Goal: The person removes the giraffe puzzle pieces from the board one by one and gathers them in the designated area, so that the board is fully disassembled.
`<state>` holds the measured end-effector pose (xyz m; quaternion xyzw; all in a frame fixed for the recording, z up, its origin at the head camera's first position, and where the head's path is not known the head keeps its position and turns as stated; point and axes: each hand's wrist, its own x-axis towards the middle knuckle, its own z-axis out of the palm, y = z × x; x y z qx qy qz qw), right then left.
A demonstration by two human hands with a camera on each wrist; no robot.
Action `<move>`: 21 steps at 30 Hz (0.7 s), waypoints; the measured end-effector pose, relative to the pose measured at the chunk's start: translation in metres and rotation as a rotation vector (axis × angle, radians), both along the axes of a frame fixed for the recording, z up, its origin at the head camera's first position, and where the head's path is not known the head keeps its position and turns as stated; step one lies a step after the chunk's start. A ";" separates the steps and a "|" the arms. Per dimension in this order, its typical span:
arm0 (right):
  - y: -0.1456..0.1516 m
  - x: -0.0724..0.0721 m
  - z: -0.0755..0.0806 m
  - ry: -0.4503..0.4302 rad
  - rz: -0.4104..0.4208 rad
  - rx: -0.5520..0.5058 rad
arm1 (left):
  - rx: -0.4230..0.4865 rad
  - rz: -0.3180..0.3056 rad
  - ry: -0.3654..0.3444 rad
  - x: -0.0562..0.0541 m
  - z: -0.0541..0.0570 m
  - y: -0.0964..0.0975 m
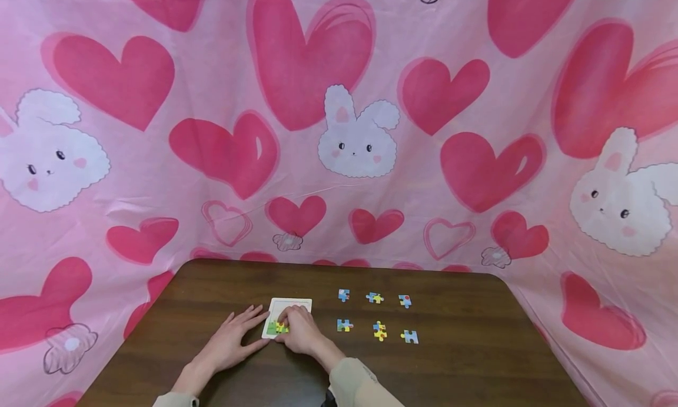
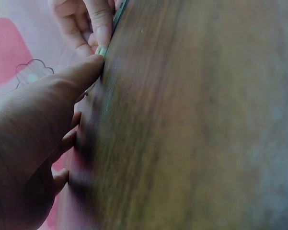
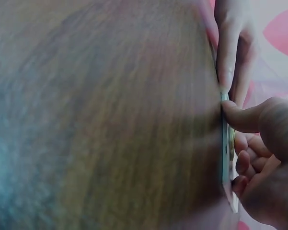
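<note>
A white puzzle tray [image 1: 290, 302] lies on the table, with green and yellow jigsaw pieces [image 1: 272, 327] in its near left corner. My left hand [image 1: 233, 336] rests at the tray's left side, fingers stretched out and thumb at its near corner. Over the tray bends my right hand [image 1: 302, 332], its curled fingers and thumb at a yellow puzzle piece [image 1: 282, 327] that they partly cover. In the right wrist view the right thumb [image 3: 242, 116] touches the tray's edge [image 3: 225, 153], while the other fingers curl above the tray. The left thumb [image 2: 88, 72] meets that edge too.
Several loose puzzle pieces lie in two rows to the right of the tray, among them a blue one [image 1: 344, 295] and a yellow one [image 1: 379, 330]. The dark wooden table [image 1: 466, 336] ends against a pink cloth [image 1: 371, 183] printed with hearts and rabbits.
</note>
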<state>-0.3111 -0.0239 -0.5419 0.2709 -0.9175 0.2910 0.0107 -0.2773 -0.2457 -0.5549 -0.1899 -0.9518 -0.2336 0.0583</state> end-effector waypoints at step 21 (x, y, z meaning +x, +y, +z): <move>0.003 0.000 -0.017 -0.126 -0.044 -0.291 | 0.010 0.008 -0.029 -0.002 -0.002 0.001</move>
